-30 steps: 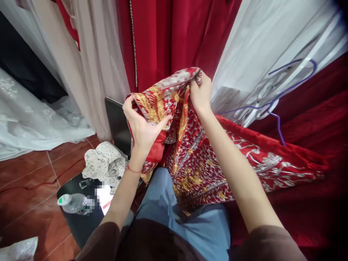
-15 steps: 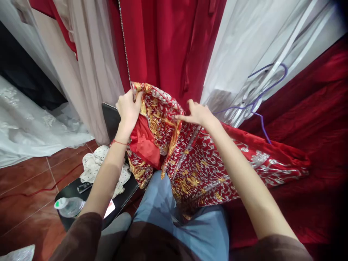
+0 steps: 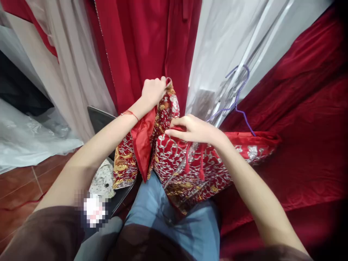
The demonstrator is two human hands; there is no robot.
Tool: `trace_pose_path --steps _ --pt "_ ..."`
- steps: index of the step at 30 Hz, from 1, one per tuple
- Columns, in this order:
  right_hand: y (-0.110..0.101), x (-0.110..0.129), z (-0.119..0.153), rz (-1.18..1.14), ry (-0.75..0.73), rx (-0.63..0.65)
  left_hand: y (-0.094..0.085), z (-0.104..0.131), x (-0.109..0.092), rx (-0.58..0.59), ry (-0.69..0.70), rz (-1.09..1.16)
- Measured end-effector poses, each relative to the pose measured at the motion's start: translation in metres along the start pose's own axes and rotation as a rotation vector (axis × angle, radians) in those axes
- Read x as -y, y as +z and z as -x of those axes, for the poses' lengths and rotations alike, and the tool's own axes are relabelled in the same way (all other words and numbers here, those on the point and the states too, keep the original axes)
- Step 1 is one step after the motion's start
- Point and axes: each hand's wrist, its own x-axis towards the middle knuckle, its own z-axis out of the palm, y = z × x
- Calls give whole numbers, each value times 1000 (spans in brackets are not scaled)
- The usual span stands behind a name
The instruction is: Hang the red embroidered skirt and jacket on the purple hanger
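The red embroidered cloth garment point(image 3: 187, 166) is densely stitched in silver and gold metallic-looking thread, rough in relief, with a smooth, slightly glossy plain red lining point(image 3: 143, 139). The deep red draped fabric point(image 3: 304, 145) looks like matt, soft-piled velvet. The white hanging fabric point(image 3: 217, 40) seems thin and sheer, perhaps under clear plastic. The reddish-brown floor tiles point(image 3: 19, 190) are smooth and faintly shiny.

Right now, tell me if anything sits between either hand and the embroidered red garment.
Nothing visible does. The left hand grips the top edge of the embroidered garment directly, lifting it. The right hand rests on its folded edge, fingers pinching the cloth. Red tassels hang below that hand, not under it.
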Motion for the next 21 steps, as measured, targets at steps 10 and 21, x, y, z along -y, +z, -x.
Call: trace_pose_path --steps 10,21 --pt "-21 -58 113 181 519 -1053 18 8 -48 448 503 499" --pt "-63 -127 100 -378 642 124 46 -26 -100 530 609 771"
